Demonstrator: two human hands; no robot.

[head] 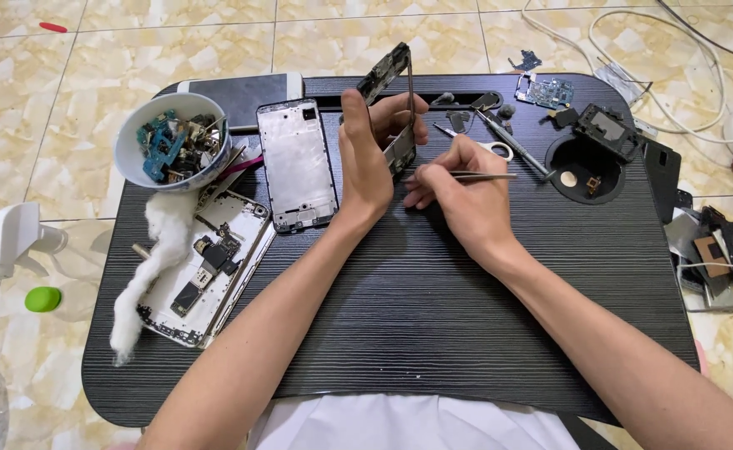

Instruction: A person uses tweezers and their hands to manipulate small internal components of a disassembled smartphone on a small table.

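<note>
Phone frame (pixel 393 104) stood on edge above the black lap desk (pixel 433 317), left hand (pixel 365 162) fingers wrapped round it, right hand (pixel 458 187) pinching tweezers (pixel 483 175) w/ thumb+forefinger beside it; risk: tip slip could've gouged board, loose grip could've dropped it.

Both bare forearms enter from the bottom edge and converge at upper centre of the frame. Left hand (pixel 366 158) raised upright, thumb up, fingers curled in a grasp. Right hand (pixel 458 187) lower, knuckles up, fingertips pinched together.
</note>
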